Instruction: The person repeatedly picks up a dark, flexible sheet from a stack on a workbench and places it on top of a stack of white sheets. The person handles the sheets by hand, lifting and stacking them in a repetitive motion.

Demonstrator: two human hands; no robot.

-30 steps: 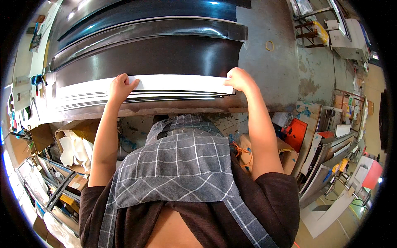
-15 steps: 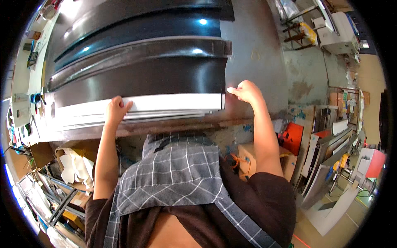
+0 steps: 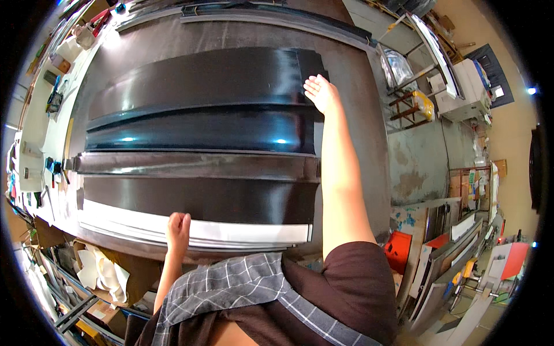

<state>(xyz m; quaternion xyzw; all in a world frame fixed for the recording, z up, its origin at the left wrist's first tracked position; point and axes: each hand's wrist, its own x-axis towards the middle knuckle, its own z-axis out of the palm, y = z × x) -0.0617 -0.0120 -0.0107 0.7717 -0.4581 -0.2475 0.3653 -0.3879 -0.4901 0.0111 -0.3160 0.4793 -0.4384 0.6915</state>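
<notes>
White strips (image 3: 254,232) lie under the curled left hand (image 3: 178,229); whether it pinches one, I can't tell. Just past it stretches a black sheet (image 3: 242,199); well beyond, the right hand (image 3: 322,95) is open over a farther dark sheet (image 3: 202,78).

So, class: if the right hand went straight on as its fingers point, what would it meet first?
Probably the farthest wide dark sheet; whether the right hand touches it or hovers above is unclear.
</notes>
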